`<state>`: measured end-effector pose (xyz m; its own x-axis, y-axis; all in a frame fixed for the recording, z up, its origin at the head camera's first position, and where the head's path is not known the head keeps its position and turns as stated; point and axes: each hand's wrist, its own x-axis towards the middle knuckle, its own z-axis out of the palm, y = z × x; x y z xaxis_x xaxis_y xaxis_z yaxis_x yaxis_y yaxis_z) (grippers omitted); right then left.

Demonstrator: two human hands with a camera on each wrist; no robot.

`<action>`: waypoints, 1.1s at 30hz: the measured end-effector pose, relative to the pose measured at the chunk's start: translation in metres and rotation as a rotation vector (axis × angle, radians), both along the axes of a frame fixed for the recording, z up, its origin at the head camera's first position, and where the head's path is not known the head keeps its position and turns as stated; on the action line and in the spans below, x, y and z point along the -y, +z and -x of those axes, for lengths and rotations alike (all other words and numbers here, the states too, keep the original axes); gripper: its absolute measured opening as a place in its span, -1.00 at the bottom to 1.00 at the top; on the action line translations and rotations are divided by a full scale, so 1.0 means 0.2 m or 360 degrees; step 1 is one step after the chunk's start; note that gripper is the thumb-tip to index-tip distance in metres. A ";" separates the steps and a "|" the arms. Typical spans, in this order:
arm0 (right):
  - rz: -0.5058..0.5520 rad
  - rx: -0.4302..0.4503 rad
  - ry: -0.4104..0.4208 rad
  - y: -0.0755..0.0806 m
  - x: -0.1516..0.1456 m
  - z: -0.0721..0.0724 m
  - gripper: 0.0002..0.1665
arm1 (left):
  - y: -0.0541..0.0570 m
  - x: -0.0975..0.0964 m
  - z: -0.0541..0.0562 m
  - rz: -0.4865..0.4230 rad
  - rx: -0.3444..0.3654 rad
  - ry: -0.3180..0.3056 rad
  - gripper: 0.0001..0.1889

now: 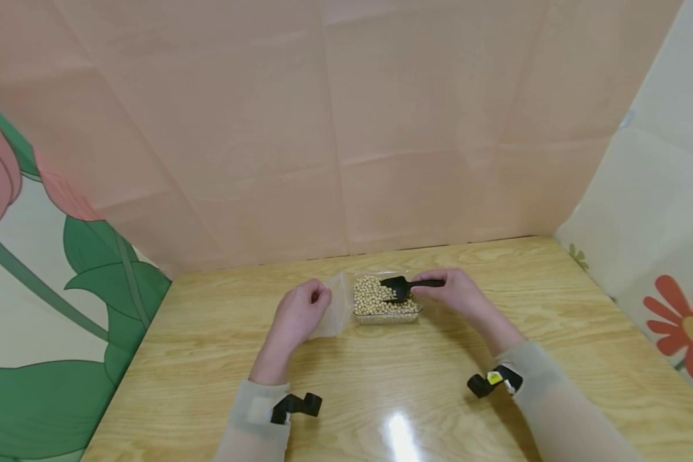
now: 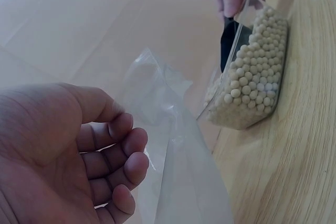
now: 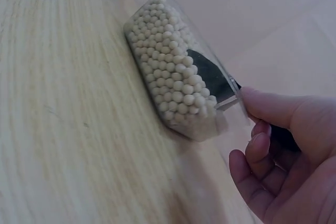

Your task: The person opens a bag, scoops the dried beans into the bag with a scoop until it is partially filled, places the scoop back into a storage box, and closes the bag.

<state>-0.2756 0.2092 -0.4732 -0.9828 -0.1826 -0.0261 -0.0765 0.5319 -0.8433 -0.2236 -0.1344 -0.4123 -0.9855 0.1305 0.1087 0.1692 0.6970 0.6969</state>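
My left hand [image 1: 299, 312] pinches the edge of a clear plastic bag [image 1: 336, 313] between thumb and forefinger. The bag hangs down close to the left side of a clear plastic box [image 1: 362, 315]. Pale round beans or pellets [image 1: 372, 294] fill much of that box. From the right, my right hand [image 1: 456, 292] grips a small black scoop [image 1: 401, 288] by its handle. The scoop's head lies among the beans, partly sunk in them. In the right wrist view the scoop's black blade [image 3: 209, 74] shows through the box wall, tilted down into the beans.
The box stands on a wood-grain table [image 1: 375, 378], toward its back edge. A pink-beige cloth sheet [image 1: 335, 141] hangs behind the table. Printed flower panels flank it on the left and right. Each forearm wears a black wrist mount [image 1: 297, 405] over a light sleeve.
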 end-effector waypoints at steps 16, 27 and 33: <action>0.0165 0.0058 -0.0059 -0.03 0.00 -0.03 -0.42 | -0.01 0.00 0.01 0.0019 -0.0018 -0.0009 -0.76; 0.0359 0.0178 -0.0105 -0.08 -0.01 -0.03 -0.35 | -0.01 0.01 0.00 0.0013 -0.0016 -0.0013 -0.77; 0.0558 0.0197 -0.0101 -0.09 -0.02 -0.04 -0.35 | -0.01 0.02 0.00 0.0002 -0.0003 -0.0020 -0.76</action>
<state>-0.2671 0.2132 -0.4915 -0.9858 -0.1403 -0.0924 0.0616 0.2098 -0.9758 -0.2237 -0.1378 -0.4151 -0.9835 0.1432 0.1103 0.1793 0.6955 0.6958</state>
